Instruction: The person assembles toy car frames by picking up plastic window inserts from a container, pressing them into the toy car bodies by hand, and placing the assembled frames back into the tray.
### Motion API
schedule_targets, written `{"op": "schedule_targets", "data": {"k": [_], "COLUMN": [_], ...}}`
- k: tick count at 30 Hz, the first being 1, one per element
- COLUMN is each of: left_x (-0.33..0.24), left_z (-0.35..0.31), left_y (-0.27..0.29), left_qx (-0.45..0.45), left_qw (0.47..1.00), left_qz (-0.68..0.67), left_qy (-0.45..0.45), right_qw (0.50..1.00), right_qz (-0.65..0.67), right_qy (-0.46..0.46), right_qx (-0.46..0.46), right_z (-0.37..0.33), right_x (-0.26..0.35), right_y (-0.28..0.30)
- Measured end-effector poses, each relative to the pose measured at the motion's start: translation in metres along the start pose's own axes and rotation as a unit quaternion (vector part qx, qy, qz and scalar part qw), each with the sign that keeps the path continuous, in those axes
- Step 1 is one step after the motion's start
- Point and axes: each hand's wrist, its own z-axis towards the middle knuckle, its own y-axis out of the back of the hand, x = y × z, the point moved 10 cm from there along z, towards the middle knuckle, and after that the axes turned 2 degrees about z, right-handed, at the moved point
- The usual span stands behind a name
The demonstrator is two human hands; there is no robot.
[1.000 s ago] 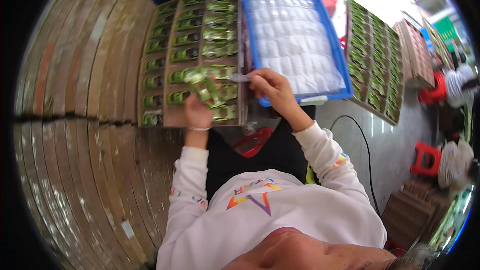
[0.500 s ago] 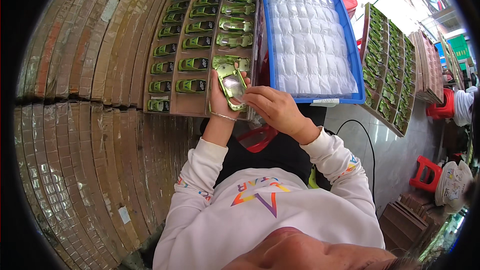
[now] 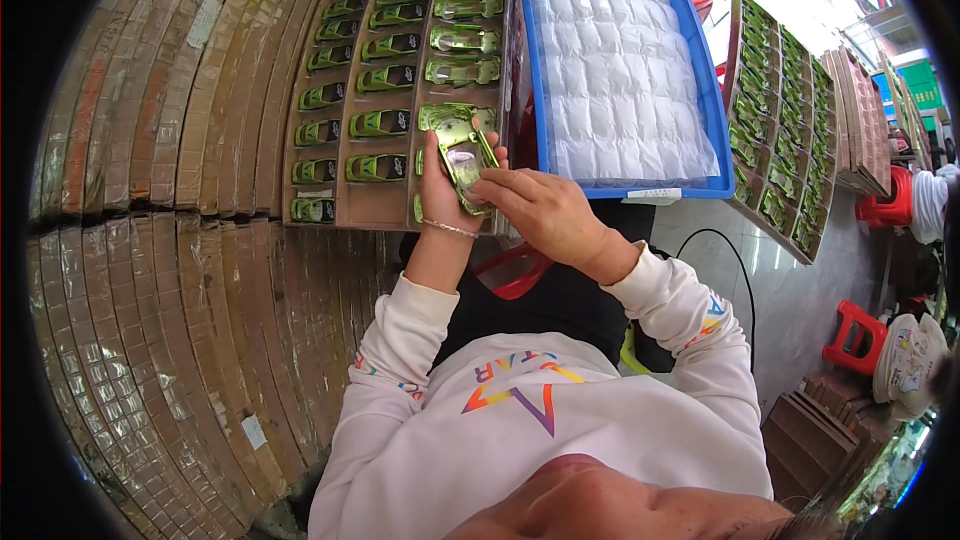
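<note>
A green toy car body shell (image 3: 484, 148) lies hollow side up in my left hand (image 3: 441, 198), whose fingers wrap around it from below. A clear plastic piece (image 3: 463, 156) sits within the shell's frame. The fingertips of my right hand (image 3: 553, 217) press together at the shell's near right edge; whatever is between them is hidden. Just beyond my hands stands a shallow cardboard tray (image 3: 362, 205). In its left and middle columns are green car shells (image 3: 381, 124) with dark roofs, and its right column holds upturned ones (image 3: 463, 71).
A blue plastic bin (image 3: 532, 70) with rows of white pouches (image 3: 620, 80) adjoins the tray on the right. Farther right leans another tray of green shells (image 3: 775, 130). Stacked cardboard trays (image 3: 150, 340) wall the left side. A red stool (image 3: 853, 337) stands on the floor at right.
My right fingertips have shifted slightly left, farther over the shell. The shell's tilt in my left hand differs a little. The whole view has moved slightly.
</note>
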Motion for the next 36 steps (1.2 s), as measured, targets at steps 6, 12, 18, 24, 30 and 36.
{"op": "schedule_targets", "data": {"k": [6,12,18,24,30,36], "left_x": [0.0,0.003,0.0,-0.003,0.0,0.0], "left_z": [0.002,0.002,0.003,0.001,0.0,0.003], "left_y": [0.006,0.002,0.004,-0.001,-0.002,0.0], "left_qx": [-0.007,0.004,-0.021,0.009,0.005,-0.002], "left_qw": [1.0,1.0,0.999,0.998,0.999,0.997], "left_qz": [0.017,0.006,0.032,0.054,0.054,0.077], "left_qy": [0.004,0.011,-0.013,-0.014,-0.002,-0.021], "right_qw": [0.999,0.999,0.999,0.999,0.999,0.998], "right_qz": [-0.033,-0.035,-0.022,-0.022,-0.022,-0.051], "right_qy": [0.013,0.014,-0.026,-0.018,-0.011,-0.017], "right_qx": [0.026,0.017,0.03,0.04,0.031,0.034], "right_z": [-0.001,-0.002,0.001,-0.002,-0.005,-0.004], "right_x": [0.002,0.0,-0.005,0.0,-0.001,-0.005], "right_y": [-0.004,-0.006,-0.011,-0.009,-0.005,-0.009]}}
